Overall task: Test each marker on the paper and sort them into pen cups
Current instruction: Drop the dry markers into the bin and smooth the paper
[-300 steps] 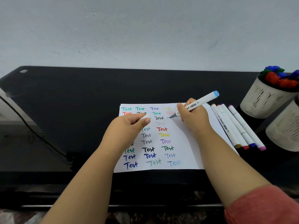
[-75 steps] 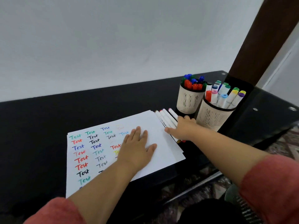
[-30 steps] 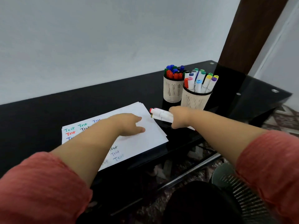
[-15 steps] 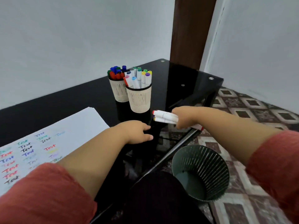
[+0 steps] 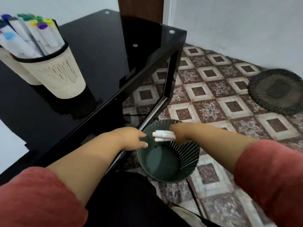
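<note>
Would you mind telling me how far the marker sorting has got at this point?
Largely done, it seems: the cream pen cup on the black table is packed with capped markers. In hand: the right hand grips a bundle of white markers over the green wastebasket, while the left hand is open at the table edge. Left: releasing them; the bin's visible floor looks bare.

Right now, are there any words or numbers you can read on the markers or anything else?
None can be read.
Bundle of white markers held in the right hand over the green wastebasket: small dark print, too blurred to read.
Markers in the beige pen cup: faint marks on the barrels, blurred.
</note>
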`<action>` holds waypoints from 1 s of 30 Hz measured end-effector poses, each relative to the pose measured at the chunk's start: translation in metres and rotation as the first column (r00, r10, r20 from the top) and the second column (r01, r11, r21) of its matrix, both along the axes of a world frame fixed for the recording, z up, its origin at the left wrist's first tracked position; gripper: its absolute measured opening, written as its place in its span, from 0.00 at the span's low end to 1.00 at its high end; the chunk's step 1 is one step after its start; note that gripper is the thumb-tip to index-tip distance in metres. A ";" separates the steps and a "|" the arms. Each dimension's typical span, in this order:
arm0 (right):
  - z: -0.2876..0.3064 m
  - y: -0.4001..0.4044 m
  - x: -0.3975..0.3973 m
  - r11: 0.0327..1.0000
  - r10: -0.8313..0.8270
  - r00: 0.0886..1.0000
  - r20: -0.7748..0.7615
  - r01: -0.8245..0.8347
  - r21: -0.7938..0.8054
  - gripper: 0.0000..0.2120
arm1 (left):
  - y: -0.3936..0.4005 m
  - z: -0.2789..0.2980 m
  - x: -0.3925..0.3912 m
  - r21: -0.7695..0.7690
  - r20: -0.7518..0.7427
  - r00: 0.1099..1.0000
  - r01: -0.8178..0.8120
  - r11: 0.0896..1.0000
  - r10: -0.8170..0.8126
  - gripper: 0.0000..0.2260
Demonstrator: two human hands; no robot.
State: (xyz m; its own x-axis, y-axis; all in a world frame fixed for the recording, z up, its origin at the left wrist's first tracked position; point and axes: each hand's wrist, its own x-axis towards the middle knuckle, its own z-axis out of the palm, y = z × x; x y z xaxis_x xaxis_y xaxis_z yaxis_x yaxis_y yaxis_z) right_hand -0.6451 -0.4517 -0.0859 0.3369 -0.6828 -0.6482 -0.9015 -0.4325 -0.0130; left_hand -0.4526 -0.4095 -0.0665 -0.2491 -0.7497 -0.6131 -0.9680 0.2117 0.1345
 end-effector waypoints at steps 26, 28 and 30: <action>0.083 -0.003 0.039 0.964 0.258 0.952 0.162 -0.243 -0.105 0.03 | 0.017 0.059 0.017 -0.065 -0.006 0.999 -0.054 0.996 0.053 0.25; 0.112 0.003 0.057 0.950 0.300 0.937 0.179 -0.276 -0.150 0.04 | 0.030 0.086 0.028 -0.133 -0.001 0.997 -0.078 0.988 0.078 0.25; 0.137 0.013 0.075 0.932 0.343 0.921 0.185 -0.310 -0.186 0.07 | 0.044 0.108 0.042 -0.197 -0.002 0.993 -0.117 0.973 0.119 0.25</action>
State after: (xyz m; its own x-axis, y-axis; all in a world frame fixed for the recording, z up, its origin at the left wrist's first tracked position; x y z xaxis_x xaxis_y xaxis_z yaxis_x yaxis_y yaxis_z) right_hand -0.5697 -0.4389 0.0509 0.6754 -0.5947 -0.4362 -0.6930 -0.7141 -0.0994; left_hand -0.4109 -0.3654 0.0420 -0.1466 -0.8794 -0.4530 -0.9888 0.1172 0.0925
